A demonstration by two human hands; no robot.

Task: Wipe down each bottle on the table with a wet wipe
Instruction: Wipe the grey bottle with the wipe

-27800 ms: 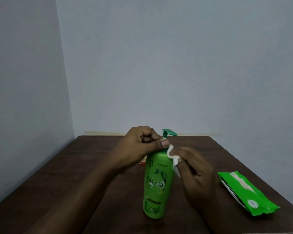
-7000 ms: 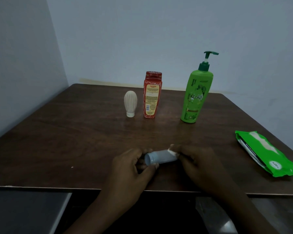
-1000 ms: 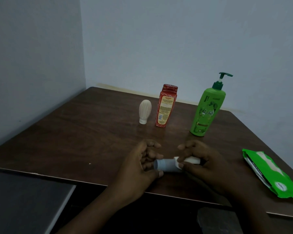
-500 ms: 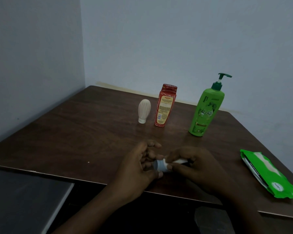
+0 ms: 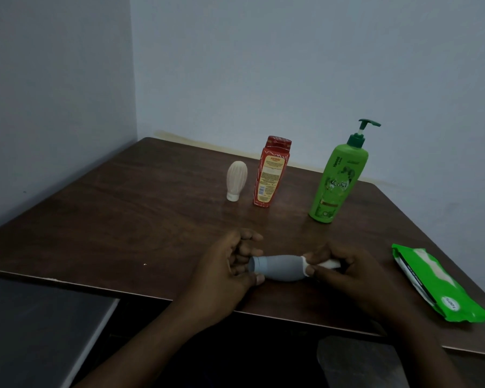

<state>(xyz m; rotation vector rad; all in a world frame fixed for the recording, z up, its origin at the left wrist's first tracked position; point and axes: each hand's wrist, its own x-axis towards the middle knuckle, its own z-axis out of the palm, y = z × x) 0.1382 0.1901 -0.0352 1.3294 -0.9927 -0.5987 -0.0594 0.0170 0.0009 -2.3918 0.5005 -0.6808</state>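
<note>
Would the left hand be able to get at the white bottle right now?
Probably, once freed: the left hand holds the grey bottle, and only bare table lies between it and the white bottle.

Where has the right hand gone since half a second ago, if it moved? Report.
Yes. The right hand, holding the wipe, slid right along the grey bottle, toward the green wipes pack, uncovering the bottle's body.

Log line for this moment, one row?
left hand: holds small grey bottle | right hand: pinches white wet wipe against it
</note>
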